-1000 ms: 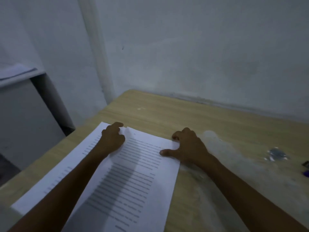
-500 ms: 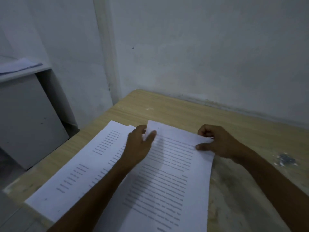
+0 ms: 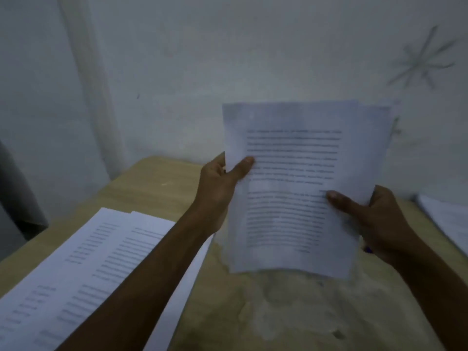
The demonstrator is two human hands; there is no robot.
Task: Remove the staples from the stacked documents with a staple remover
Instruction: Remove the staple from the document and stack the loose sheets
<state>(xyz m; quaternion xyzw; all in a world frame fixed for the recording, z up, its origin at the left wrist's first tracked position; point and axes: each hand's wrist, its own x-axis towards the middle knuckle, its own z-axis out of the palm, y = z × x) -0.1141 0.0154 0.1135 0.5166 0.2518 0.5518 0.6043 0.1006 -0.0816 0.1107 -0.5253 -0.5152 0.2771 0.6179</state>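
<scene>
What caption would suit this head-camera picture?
Left hand and right hand hold a printed document upright above a wooden table.

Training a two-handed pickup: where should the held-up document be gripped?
At its two long side edges, one hand from each side. The document is upright and bows at the bottom; the left hand pinches its left edge, the right hand its right edge lower down.

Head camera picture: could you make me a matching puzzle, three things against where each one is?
Things:
1. white printed sheets held up
2. white printed pages spread flat
3. faint star-shaped mark

Places:
A. on the pale wall, upper right
B. on the light wooden table, left side
C. upright, gripped by the left hand and right hand

Pairs: 1-C, 2-B, 3-A.
</scene>
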